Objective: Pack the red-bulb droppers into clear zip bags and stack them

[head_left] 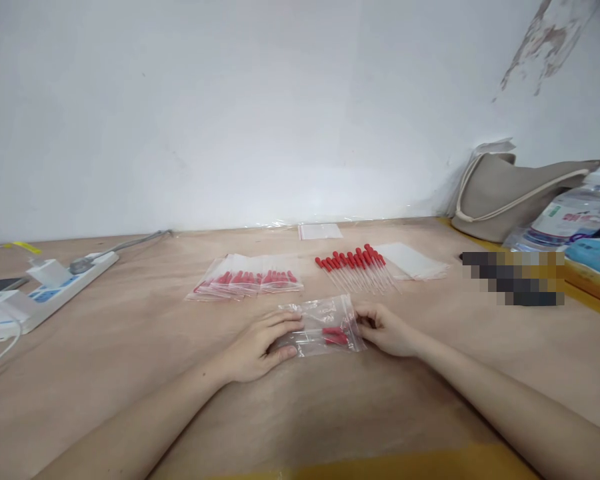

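A small clear plastic bag [325, 327] with red-capped droppers inside lies on the wooden table [130, 347] in front of me. My left hand [260, 347] rests flat on the bag's left end, fingers stretched out over it. My right hand [387, 330] pinches the bag's right edge with curled fingers. Behind the bag lies a row of loose red-capped glass droppers [357, 267]. To their left sits a stack of filled bags [247, 277].
Empty clear bags [413, 260] lie right of the loose droppers, and another small pile [320, 231] sits by the wall. A white power strip [45, 293] with plugs is at the far left. A grey tote bag [505, 193] and packaged goods stand at the right.
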The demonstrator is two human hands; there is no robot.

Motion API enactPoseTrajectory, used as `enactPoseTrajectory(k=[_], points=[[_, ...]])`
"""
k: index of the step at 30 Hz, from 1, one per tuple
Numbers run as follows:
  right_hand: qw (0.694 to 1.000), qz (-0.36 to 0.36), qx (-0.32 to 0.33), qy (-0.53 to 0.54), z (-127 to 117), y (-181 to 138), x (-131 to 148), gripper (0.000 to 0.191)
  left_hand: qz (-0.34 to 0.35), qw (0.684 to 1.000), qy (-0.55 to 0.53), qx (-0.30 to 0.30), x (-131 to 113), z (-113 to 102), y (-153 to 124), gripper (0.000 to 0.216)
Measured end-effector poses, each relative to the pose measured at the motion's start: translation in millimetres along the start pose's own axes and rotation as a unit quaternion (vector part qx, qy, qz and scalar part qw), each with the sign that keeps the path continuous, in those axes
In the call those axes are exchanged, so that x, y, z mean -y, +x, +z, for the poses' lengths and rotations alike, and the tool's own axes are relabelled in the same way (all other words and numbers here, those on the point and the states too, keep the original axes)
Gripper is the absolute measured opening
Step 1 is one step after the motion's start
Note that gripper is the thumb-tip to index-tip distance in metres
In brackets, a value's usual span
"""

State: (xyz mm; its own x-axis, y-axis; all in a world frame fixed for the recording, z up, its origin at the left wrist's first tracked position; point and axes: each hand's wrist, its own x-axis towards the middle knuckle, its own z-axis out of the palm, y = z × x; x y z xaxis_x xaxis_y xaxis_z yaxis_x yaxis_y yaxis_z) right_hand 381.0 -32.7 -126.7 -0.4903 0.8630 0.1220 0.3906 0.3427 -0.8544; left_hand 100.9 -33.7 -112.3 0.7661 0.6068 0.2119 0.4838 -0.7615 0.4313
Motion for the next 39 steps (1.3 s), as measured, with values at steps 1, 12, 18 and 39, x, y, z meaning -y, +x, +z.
enactPoseTrajectory(k=[1, 12, 18, 39], points=[[1.000, -0.009, 0.009, 0.005, -1.5, 0.4, -0.7, 0.017, -0.001, 1.000, 0.001, 0.005, -0.2, -0.3, 0.1, 0.037], [0.932, 0.093, -0.123, -0.327, -22.2, 83.2, 13.7, 0.012, -0.007, 0.999, 0.015, 0.034, 2.1, -3.5, -1.4, 0.041], [0.898, 0.179, -0.072, -0.395, 7.7, 124.0, 31.7, 0.029, 0.001, 0.999, 0.023, 0.042, 1.5, -3.7, -3.4, 0.046], [0.876, 0.126, -0.341, 0.319, 2.7, 11.4, -6.0, 0.059, -0.015, 0.999, 0.044, 0.015, -2.1, -0.7, -2.9, 0.043]])
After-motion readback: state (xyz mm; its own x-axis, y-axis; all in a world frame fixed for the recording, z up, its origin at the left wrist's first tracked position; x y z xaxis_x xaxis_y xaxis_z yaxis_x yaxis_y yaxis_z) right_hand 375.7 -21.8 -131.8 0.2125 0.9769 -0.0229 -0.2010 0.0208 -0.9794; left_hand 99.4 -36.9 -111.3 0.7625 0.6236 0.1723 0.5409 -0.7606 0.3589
